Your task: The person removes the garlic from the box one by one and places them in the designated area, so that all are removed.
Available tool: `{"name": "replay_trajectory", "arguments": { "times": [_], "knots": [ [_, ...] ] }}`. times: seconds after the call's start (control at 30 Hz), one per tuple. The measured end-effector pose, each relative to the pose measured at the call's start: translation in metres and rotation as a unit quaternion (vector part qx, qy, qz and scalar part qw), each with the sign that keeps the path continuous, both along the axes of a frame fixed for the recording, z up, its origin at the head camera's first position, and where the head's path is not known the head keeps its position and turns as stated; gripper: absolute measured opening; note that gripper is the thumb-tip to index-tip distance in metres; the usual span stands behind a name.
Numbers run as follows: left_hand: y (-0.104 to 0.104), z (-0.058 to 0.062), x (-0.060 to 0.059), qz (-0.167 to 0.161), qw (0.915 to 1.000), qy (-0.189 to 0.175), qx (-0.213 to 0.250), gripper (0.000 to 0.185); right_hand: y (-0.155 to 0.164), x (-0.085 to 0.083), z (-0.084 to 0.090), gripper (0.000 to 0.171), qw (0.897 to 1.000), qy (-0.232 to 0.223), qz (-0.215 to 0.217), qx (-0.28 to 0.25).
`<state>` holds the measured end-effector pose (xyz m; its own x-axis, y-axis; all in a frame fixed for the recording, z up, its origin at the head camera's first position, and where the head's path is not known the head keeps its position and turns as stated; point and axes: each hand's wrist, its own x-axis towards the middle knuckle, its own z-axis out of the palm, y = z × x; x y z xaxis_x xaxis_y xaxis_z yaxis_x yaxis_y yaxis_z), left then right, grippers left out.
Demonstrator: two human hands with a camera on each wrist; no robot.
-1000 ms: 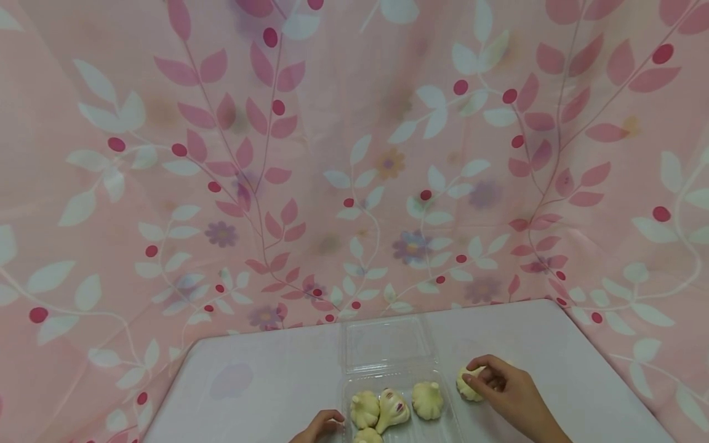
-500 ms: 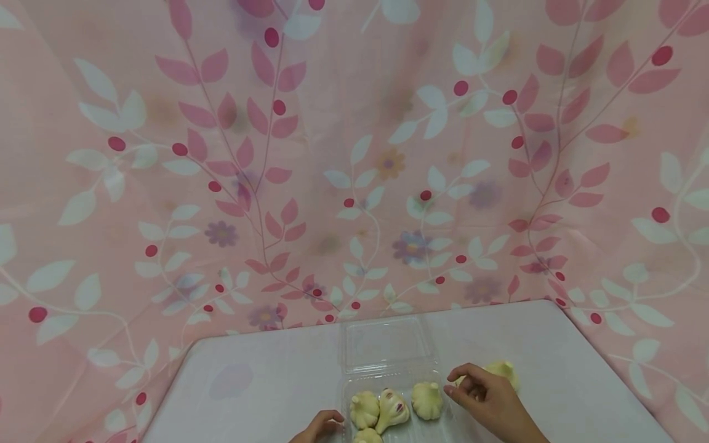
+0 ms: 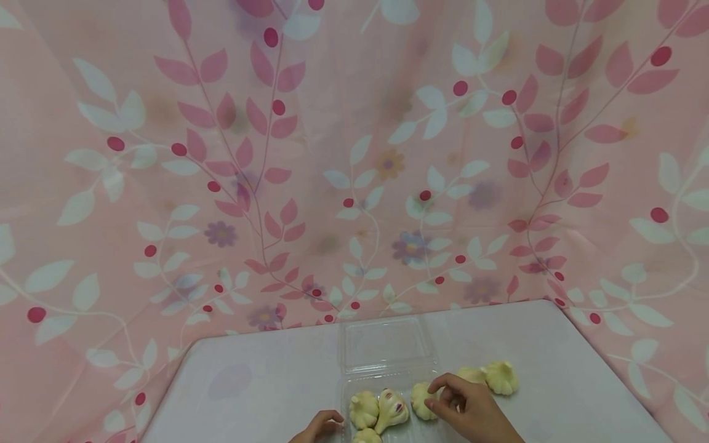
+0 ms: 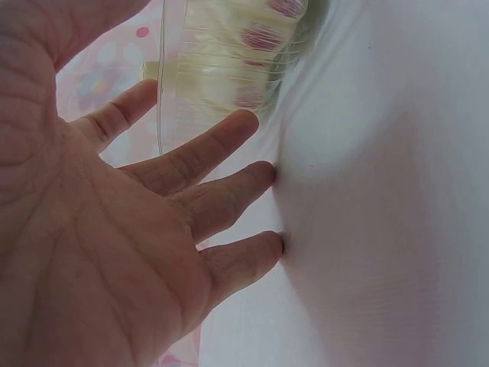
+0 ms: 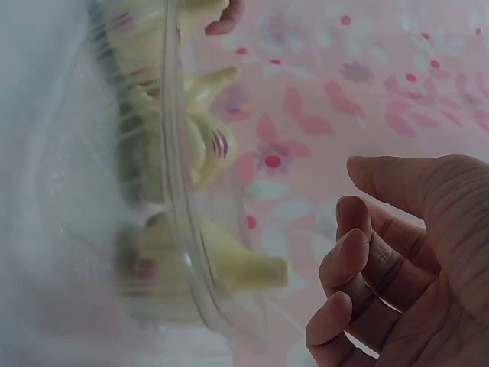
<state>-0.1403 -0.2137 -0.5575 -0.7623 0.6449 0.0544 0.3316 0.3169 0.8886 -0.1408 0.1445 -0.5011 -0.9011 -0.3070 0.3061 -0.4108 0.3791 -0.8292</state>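
A clear plastic tray (image 3: 346, 394) with its lid (image 3: 384, 343) folded back sits at the table's near edge. It holds several pale garlic bulbs (image 3: 364, 408). Two more bulbs (image 3: 501, 377) lie on the table to its right. My right hand (image 3: 451, 400) hovers over the tray's right bulb (image 3: 421, 400). In the right wrist view the right hand (image 5: 367, 260) has loosely curled fingers and holds nothing, beside the tray rim (image 5: 172, 153). My left hand (image 3: 321, 424) rests by the tray's left side. The left hand (image 4: 191, 199) shows a flat palm, with fingertips on the table (image 4: 382, 191).
The white table (image 3: 266, 381) is backed and flanked by a pink floral cloth (image 3: 354, 154). The table's right edge (image 3: 609, 369) slants toward me near the loose bulbs.
My right hand has let go of a bulb on the table at the right and moved left over the tray. Both loose bulbs now show. The left hand has stayed put.
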Motion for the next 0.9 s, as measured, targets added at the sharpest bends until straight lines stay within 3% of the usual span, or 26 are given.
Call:
{"name": "replay_trajectory", "arguments": {
  "times": [0.37, 0.9],
  "knots": [
    [0.003, 0.004, 0.005, 0.040, 0.9987, -0.009, -0.030, 0.045, -0.017, 0.000, -0.011, 0.015, 0.997, -0.035, 0.064, -0.020],
    [0.002, 0.010, 0.003, 0.030, 0.9981, -0.040, -0.037, 0.048, -0.042, 0.003, -0.016, 0.014, 0.982, -0.073, 0.163, -0.061]
  ]
}}
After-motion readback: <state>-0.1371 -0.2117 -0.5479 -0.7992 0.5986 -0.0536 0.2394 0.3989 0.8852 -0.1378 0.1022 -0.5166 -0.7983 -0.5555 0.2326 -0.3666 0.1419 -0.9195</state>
